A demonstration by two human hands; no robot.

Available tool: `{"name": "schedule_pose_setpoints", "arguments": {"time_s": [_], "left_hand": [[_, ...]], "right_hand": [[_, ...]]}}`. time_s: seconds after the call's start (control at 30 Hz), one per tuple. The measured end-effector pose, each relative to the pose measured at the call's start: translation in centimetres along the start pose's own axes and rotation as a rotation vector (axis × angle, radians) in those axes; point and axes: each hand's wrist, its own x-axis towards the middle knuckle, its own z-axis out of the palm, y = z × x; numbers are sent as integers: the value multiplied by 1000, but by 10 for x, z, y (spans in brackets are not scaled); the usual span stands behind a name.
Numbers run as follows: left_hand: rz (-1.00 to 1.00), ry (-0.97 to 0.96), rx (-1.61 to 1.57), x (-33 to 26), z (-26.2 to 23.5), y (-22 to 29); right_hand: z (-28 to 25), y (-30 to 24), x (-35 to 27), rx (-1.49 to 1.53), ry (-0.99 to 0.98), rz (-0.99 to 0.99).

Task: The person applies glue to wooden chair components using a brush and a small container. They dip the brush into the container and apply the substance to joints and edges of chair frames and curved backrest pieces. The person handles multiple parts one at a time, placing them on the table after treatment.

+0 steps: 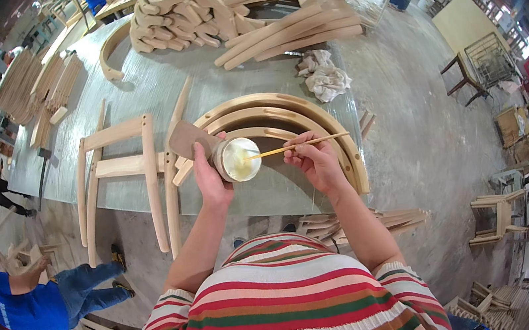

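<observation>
Forearms [201, 240] angled inward | left hand [210, 180]: fingers wrapped round cup [238, 170] | right hand [319, 163]: fingers pinching yellow stick [272, 152]

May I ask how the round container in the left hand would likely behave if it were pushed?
The round container might roll if laid on its side, given its circular rim. Its pale contents could spill if tipped, since the mouth is uncovered.

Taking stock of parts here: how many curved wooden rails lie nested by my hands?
3 visible on the table: the outer rail, farthest away; the inner rail, nearest you; the middle rail between. Others may be hidden underneath.
</observation>
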Motion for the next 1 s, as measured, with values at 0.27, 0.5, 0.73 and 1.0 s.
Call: {"name": "schedule_pose_setpoints", "arguments": {"time_s": [0.27, 0.5, 0.73, 1.0], "left_hand": [[107, -77, 204, -11, 41, -35], [-47, -79, 58, -10, 46, -52], [-107, -52, 23, 3, 44, -69], [-195, -5, 12, 0, 66, -101]], "right_hand": [[-37, -9, -12, -313, 30, -238], [-68, -11, -15, 132, 154, 2], [-74, -2, -20, 269, 261, 84], [-95, -15, -25, 251, 463, 57]]}}
